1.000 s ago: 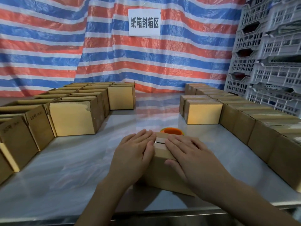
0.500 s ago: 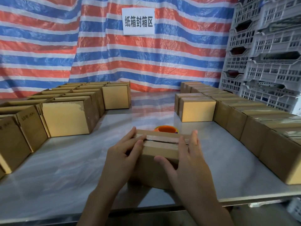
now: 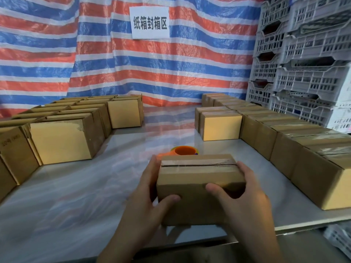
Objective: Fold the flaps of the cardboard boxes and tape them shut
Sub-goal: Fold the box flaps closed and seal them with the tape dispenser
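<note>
Nearside of tape point(image 3: 185, 150): box point(image 3: 197, 179), taped; your left hand point(image 3: 146, 202) and right hand point(image 3: 245, 202) hold it, fingers curled round its ends. Open boxes point(image 3: 60, 141) left of tape apparently pending.

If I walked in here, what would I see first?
Probably the taped cardboard box in the middle, held between the left hand and the right hand. Behind it hangs a big red, white and blue striped tarp with a white sign, and rows of boxes line both sides.
</note>
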